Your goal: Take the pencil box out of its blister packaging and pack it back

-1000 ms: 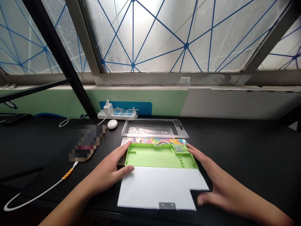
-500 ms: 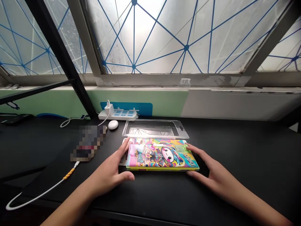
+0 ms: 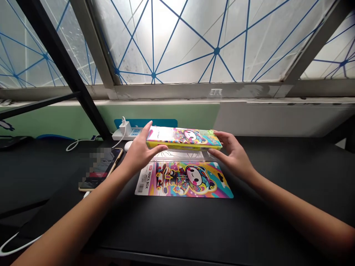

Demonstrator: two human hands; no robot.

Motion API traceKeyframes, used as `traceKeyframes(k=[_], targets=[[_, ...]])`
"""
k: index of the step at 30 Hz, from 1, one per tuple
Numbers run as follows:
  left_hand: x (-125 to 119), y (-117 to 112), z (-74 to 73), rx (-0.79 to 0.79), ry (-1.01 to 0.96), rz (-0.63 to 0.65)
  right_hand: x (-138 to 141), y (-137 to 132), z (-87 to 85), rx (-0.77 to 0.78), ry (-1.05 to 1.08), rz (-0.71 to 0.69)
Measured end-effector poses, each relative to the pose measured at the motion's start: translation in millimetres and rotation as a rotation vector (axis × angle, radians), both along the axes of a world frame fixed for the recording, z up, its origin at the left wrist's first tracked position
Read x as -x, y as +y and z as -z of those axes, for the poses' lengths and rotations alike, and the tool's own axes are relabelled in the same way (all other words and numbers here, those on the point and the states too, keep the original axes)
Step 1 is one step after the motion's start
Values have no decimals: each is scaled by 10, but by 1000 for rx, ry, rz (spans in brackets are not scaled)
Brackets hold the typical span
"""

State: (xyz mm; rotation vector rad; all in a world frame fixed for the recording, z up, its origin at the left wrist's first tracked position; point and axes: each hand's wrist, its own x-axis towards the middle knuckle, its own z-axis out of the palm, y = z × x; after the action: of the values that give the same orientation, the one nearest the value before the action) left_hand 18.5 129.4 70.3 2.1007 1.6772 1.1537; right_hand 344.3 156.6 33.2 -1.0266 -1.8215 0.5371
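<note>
Between my two hands, a colourful pencil box (image 3: 188,137) with a cartoon figure and a yellow edge is held up off the desk, tilted a little. My left hand (image 3: 142,147) grips its left end, thumb along the near side. At the right end, my right hand (image 3: 233,151) holds it with fingers over the far corner and thumb below. Below lies a flat printed card (image 3: 183,181) reading "PENCIL BOX", with a cartoon figure on it. A clear plastic tray (image 3: 180,155) sits behind the card, partly hidden by the raised box.
A phone (image 3: 102,170), partly blurred, lies left with a white cable. Behind it are a small white round case (image 3: 128,145) and a power strip (image 3: 118,135) with a plug. A black metal post (image 3: 66,70) rises at left. The window (image 3: 180,40) stands behind the black desk (image 3: 177,229).
Both hands have lifted the pencil box off the card and moved it away from me, over the plastic tray. The card beneath now shows fully. The view has shifted slightly.
</note>
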Motion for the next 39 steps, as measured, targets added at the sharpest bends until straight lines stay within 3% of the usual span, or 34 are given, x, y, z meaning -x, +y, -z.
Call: traceKeyframes(k=[3, 6, 11, 13, 16, 20, 22, 25, 29, 31, 35, 39], targets=[[17, 173, 155, 36, 26, -22, 56, 184, 115, 27, -78, 18], [36, 175, 321, 112, 107, 8, 42, 196, 212, 85, -186, 15], [64, 174, 394, 197, 293, 49, -4, 97, 210, 101, -394, -10], [76, 194, 398, 240, 377, 42, -1, 45, 173, 23, -536, -4], [74, 195, 398, 207, 484, 12, 40, -72, 98, -221, -653, 29], [13, 143, 370, 56, 558, 101, 159, -311, 11, -491, -586, -144], [-33, 126, 362, 5, 580, 170, 234, -441, -5, -462, -583, -286], [-74, 145, 381, 18, 621, 226, 330, -581, -8, -272, -712, -459], [-14, 222, 410, 82, 635, 237, 361, -617, -36, 6, -904, -566], [42, 245, 391, 92, 600, 229, 333, -608, -76, 70, -920, -576], [86, 230, 321, 105, 534, 189, 268, -612, -164, 37, -798, -514], [6, 195, 315, 49, 473, 100, 288, -611, -115, -3, -722, -381]])
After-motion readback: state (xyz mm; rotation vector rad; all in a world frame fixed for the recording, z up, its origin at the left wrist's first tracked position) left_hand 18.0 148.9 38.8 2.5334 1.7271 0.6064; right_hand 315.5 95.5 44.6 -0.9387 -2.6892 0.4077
